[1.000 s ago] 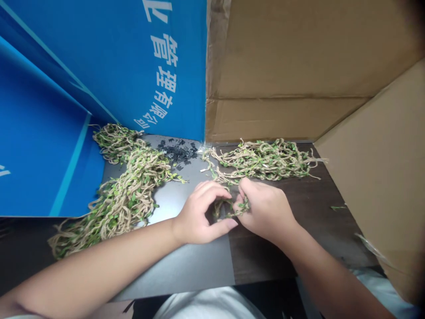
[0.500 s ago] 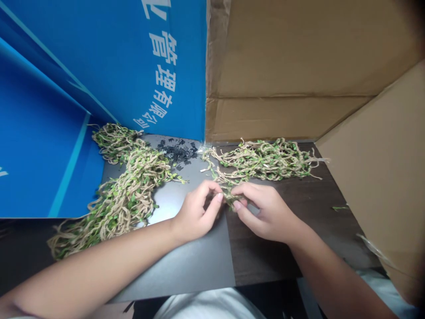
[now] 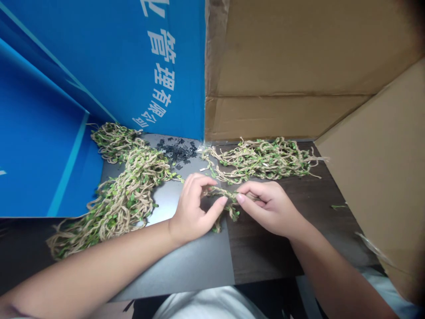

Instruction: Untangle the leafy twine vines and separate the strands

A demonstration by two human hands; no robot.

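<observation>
Between my two hands a short strand of leafy twine, tan with small green leaves, is held above the table; a leafy end hangs below it. My right hand is closed, pinching the strand between thumb and forefinger. From the other side my left hand curls round the strand's left part, its thumb apart from the forefinger; the other fingertips are hidden. Just beyond my hands lies a bundle of leafy twine. To the left, a larger heap of leafy twine stretches along the table past my left forearm.
Small black pieces lie scattered at the back. A grey sheet covers part of the dark wooden table. Blue panels with white characters and brown cardboard walls enclose the back and sides.
My hands have drawn slightly apart, and my left thumb and forefinger have spread. More of the strand shows between my hands, with a leafy end now hanging down. The piles have not moved.
</observation>
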